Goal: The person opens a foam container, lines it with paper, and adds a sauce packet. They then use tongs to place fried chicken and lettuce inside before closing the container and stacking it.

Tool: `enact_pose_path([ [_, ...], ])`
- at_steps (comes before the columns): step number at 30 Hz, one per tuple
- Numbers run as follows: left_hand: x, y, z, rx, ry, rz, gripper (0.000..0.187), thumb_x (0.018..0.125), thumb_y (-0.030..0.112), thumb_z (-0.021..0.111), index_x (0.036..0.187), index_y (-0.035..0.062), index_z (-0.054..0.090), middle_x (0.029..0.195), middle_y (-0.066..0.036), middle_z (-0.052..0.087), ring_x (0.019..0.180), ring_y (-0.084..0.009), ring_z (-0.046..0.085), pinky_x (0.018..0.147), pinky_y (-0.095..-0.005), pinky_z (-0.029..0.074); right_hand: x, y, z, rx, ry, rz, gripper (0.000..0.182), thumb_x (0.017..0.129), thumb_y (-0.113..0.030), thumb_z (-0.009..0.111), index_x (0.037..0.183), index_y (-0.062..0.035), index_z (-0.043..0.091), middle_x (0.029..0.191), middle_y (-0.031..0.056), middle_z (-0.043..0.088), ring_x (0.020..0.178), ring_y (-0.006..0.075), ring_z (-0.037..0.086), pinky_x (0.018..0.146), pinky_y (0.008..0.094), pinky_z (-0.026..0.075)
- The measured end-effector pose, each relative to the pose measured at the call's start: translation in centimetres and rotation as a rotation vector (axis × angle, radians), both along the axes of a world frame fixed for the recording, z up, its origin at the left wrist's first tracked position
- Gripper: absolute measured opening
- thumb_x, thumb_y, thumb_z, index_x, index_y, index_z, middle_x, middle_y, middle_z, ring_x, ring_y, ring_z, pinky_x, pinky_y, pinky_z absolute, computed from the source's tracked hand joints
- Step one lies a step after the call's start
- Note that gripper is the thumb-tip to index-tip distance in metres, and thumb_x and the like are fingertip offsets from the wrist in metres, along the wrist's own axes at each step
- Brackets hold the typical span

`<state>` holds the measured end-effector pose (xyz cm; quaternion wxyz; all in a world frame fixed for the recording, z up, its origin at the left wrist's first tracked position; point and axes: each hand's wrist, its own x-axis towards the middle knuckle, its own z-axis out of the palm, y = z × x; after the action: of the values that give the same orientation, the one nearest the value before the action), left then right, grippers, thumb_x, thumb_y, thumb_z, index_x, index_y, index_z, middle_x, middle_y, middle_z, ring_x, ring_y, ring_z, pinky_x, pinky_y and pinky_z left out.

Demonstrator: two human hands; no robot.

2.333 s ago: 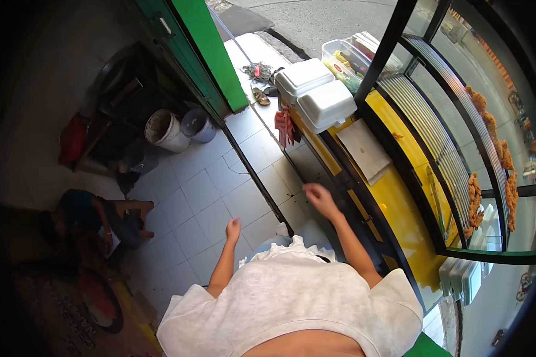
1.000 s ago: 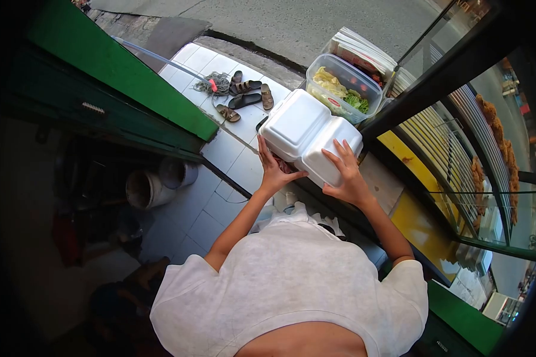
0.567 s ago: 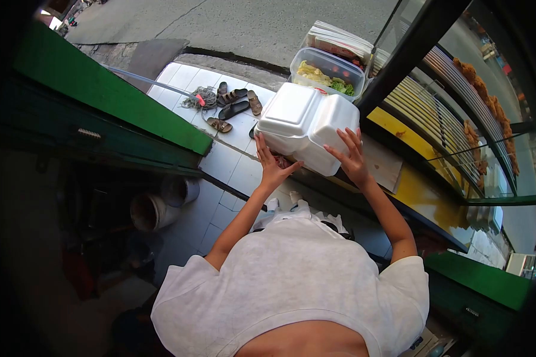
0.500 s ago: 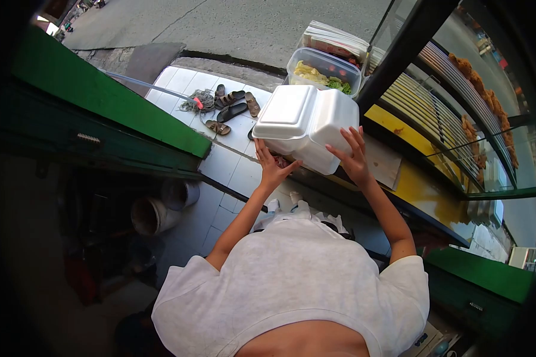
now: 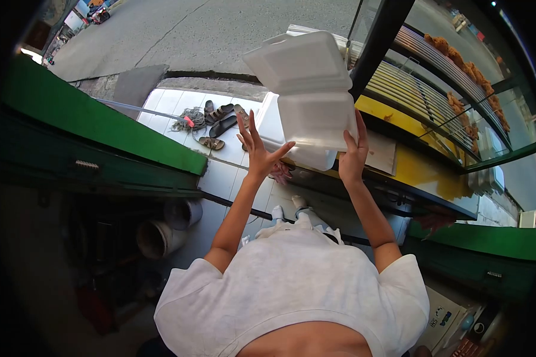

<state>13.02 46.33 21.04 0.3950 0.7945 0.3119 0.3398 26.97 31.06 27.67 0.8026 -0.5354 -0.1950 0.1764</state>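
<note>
Standing by counter (image 5: 429, 178) at 3 o'clock; holding foam box (image 5: 315, 116) open at 1 o'clock, pinching its right edge w/ R hand (image 5: 354, 157), prob. to steady it; spreading L hand (image 5: 259, 157), fingers apart, nr its 8 o'clock side, touch unclear.

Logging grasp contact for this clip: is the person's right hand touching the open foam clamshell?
Touching. The head view shows the right hand at the open foam clamshell, its thumb and fingers against the right-hand edge.

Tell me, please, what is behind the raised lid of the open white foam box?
Behind the raised lid, the edges of a flat white stack and the grey road show; whatever sits lower is covered.
</note>
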Motion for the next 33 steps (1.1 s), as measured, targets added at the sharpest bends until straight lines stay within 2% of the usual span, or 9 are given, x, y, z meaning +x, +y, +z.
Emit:
enact_pose_path([
  [4,1.0,1.0,1.9,0.079,-0.026,-0.153,0.111,0.065,0.052,0.079,0.149,0.0215,0.013,0.152,-0.018,-0.005,0.140,-0.0446,0.002,0.108,-0.0637,0.013,-0.6,-0.1,-0.1,0.048,0.355,0.013,0.055,0.087,0.008,0.043,0.139,-0.0109,0.041,0.140,0.0049,0.042,0.127,0.0193,0.043,0.107,0.0331,0.035],
  [5,1.1,0.7,3.3,0.065,-0.047,-0.153,0.098,0.074,0.030,0.079,0.148,0.0174,0.017,0.151,-0.020,0.004,0.136,-0.0391,0.025,0.104,-0.0518,0.035,-0.7,-0.4,-0.6,0.046,0.434,0.050,0.057,0.086,0.009,0.043,0.140,-0.0114,0.040,0.140,0.0051,0.043,0.126,0.0190,0.044,0.105,0.0325,0.038],
  [8,1.9,2.0,1.9,-0.510,-0.321,-0.307,0.082,0.082,0.017,0.072,0.147,0.0159,0.022,0.148,-0.018,0.022,0.119,-0.0310,0.050,0.091,-0.0394,0.051,-0.7,-1.6,-2.5,0.001,0.533,0.070,0.056,0.086,0.007,0.044,0.139,-0.0112,0.040,0.137,0.0078,0.044,0.124,0.0199,0.046,0.102,0.0316,0.041],
  [9,2.0,1.9,2.2,-0.465,-0.354,-0.283,0.070,0.086,0.007,0.064,0.146,0.0125,0.027,0.143,-0.015,0.036,0.101,-0.0213,0.061,0.078,-0.0276,0.056,-1.0,-2.1,-3.1,-0.067,0.514,0.059,0.049,0.091,-0.004,0.051,0.138,-0.0102,0.042,0.134,0.0100,0.047,0.121,0.0197,0.048,0.100,0.0305,0.043],
  [13,1.7,2.6,0.6,-0.394,-0.330,-0.245,0.063,0.087,0.006,0.063,0.143,0.0107,0.034,0.139,-0.015,0.042,0.103,-0.0147,0.058,0.080,-0.0247,0.053,0.5,-4.9,-4.6,-0.163,0.261,0.088,0.048,0.092,-0.033,0.060,0.133,-0.0094,0.049,0.121,0.0069,0.056,0.115,0.0174,0.052,0.094,0.0293,0.044],
  [16,1.3,2.5,1.0,-0.369,-0.291,-0.208,0.065,0.086,0.005,0.064,0.143,0.0102,0.035,0.142,-0.015,0.040,0.109,-0.0138,0.054,0.081,-0.0239,0.051,4.4,-8.2,-6.6,-0.633,-0.504,-0.172,0.030,0.093,-0.028,0.058,0.118,-0.0119,0.063,0.121,0.0077,0.060,0.115,0.0217,0.053,0.096,0.0370,0.043],
  [22,2.2,2.4,0.6,-0.306,-0.290,-0.185,0.067,0.084,0.004,0.063,0.144,0.0128,0.032,0.142,-0.016,0.040,0.099,-0.0207,0.062,0.075,-0.0292,0.058,8.4,-12.4,-9.0,-1.193,-0.903,0.083,0.033,0.084,-0.030,0.066,0.115,-0.0186,0.066,0.124,0.0069,0.059,0.117,0.0262,0.052,0.108,0.0544,0.025],
  [26,3.0,1.6,1.1,-0.372,-0.251,-0.198,0.068,0.084,0.006,0.063,0.144,0.0163,0.033,0.142,-0.016,0.039,0.101,-0.0209,0.062,0.075,-0.0291,0.058,10.1,-13.1,-9.9,-1.195,-0.874,0.207,0.036,0.079,-0.030,0.069,0.113,-0.0188,0.067,0.126,0.0068,0.058,0.118,0.0259,0.053,0.110,0.0587,0.015],
  [33,4.1,1.0,0.8,-0.324,-0.225,-0.189,0.069,0.084,0.009,0.063,0.144,0.0182,0.033,0.142,-0.017,0.040,0.102,-0.0211,0.062,0.076,-0.0306,0.058,12.5,-13.6,-10.5,-1.080,-0.526,0.409,0.030,0.081,-0.026,0.066,0.106,-0.0091,0.069,0.122,0.0152,0.060,0.109,0.0314,0.059,0.094,0.0366,0.044],
])
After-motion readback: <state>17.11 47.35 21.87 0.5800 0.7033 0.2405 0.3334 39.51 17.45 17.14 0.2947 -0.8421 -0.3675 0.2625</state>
